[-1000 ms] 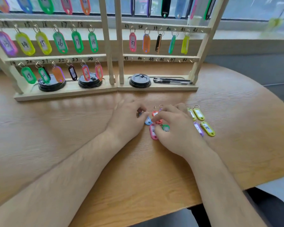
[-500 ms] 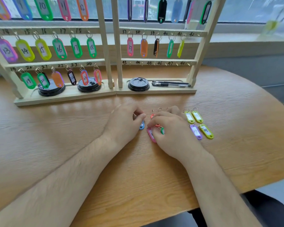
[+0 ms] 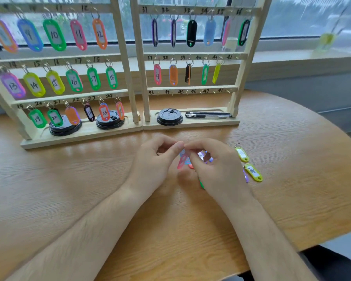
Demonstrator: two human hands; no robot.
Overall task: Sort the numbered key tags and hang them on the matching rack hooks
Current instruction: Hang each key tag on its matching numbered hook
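- Wood table (image 3: 69, 179) beside a window carries the whole job.
- Rack (image 3: 134, 63) stands at the back with most hooks filled. The bottom-right row (image 3: 190, 91), marked 43 to 48, is bare, and so is hook 42.
- Left hand (image 3: 156, 159) pinches thumb against forefinger at the top of a pink tag (image 3: 181, 162), which is raised just off the table.
- Right hand (image 3: 217, 169) curls round a bunch (image 3: 203, 156) of tags, and its fingertips meet the left hand's. I cannot tell how many tags it holds.
- Two yellow tags (image 3: 253, 173) lie on the table just right of the right hand, and a purple tag (image 3: 246, 177) lies half hidden at its edge.
- Risk, as I judge it: the rings in the bunch may be tangled, so pulling the pink tag free could drag others out and scatter them.
- Second risk: the numbers on the held tags are blurred or turned away, so a hasty read could send one to the wrong hook.
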